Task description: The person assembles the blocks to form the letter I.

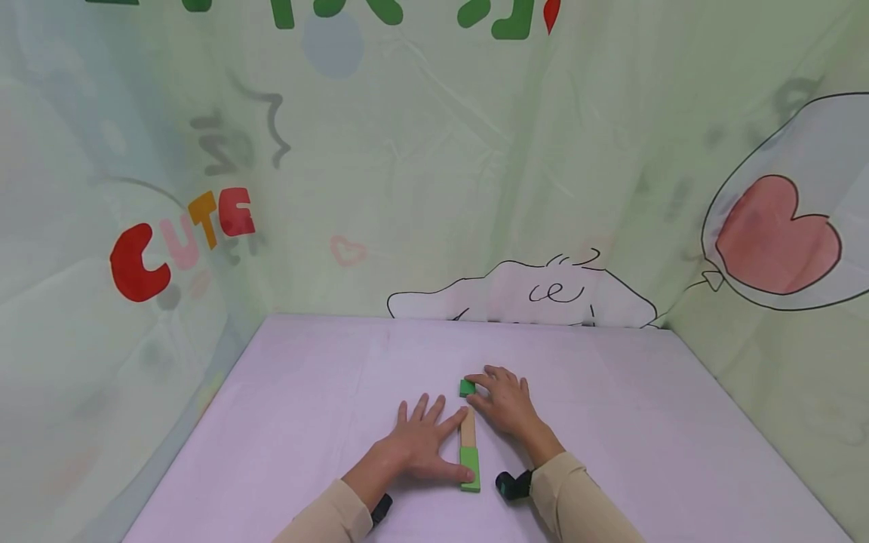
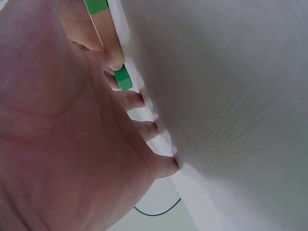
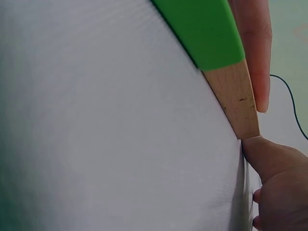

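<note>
A light green block point(image 1: 471, 483) and a plain wooden block point(image 1: 468, 430) lie end to end in a line on the table. Beyond the wooden block's far end sits a small darker green block point(image 1: 466, 388), with a short gap between. My left hand point(image 1: 424, 445) is spread to the left of the row; its thumb rests on the light green block and its index fingertip is at the wooden block's far end. My right hand point(image 1: 504, 400) pinches the small green block between index finger and thumb, the thumb on the near side, right by the wooden block's end.
The pale lilac table point(image 1: 326, 392) runs back to a printed cloth backdrop point(image 1: 434, 166), which also hangs at both sides. Black wrist devices show at each sleeve, one point(image 1: 514, 485) beside the right forearm.
</note>
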Available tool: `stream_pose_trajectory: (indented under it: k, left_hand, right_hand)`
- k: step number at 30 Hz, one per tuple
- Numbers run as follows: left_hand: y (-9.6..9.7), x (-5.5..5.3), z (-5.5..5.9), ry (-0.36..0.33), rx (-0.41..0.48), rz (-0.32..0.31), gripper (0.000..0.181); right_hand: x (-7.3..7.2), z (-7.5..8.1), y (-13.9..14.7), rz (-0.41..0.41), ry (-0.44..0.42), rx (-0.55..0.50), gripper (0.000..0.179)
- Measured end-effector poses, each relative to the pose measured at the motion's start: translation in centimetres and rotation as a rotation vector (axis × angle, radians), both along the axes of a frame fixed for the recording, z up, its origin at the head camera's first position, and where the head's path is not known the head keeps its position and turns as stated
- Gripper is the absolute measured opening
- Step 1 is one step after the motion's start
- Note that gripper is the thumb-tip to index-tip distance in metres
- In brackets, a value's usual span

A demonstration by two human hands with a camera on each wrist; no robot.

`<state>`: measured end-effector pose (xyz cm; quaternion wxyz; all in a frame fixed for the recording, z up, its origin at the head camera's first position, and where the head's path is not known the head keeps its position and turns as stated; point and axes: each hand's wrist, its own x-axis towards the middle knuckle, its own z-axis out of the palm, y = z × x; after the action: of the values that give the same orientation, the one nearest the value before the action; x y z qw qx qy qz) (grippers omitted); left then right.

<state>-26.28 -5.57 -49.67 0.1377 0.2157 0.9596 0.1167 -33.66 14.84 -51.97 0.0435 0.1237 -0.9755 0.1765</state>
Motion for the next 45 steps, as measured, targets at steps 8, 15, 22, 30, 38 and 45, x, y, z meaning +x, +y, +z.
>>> stream_pose_trajectory:
  k: [8,15,22,30,38,45]
  left_hand:
    - [-0.02,0.04,-0.04,0.002,0.001,-0.004,0.102]
    - [-0.05,0.04,-0.02,0.005,0.000,-0.006,0.102]
    - [-0.01,0.04,0.03,-0.004,0.004,-0.005,0.102]
    - [-0.10,0.03,-0.12,0.006,0.019,-0.002,0.103]
    - [-0.23,-0.01,-0.38,0.020,0.034,-0.001,0.103]
    - [-0.06,-0.08,-0.44,0.024,0.036,-0.003,0.103]
  right_hand:
    - [0.03,0.02,0.08,0.004,-0.002,0.002,0.044]
    - [0.07,0.11,0.11,0.007,-0.010,-0.010,0.044]
    - [0.16,0.26,0.16,0.003,-0.025,-0.002,0.048]
    - [0.34,0.36,0.24,-0.004,-0.028,-0.015,0.056]
    - [0.37,0.09,0.28,-0.017,-0.011,-0.043,0.043]
    - [0.41,0.08,0.49,-0.017,-0.002,-0.037,0.046]
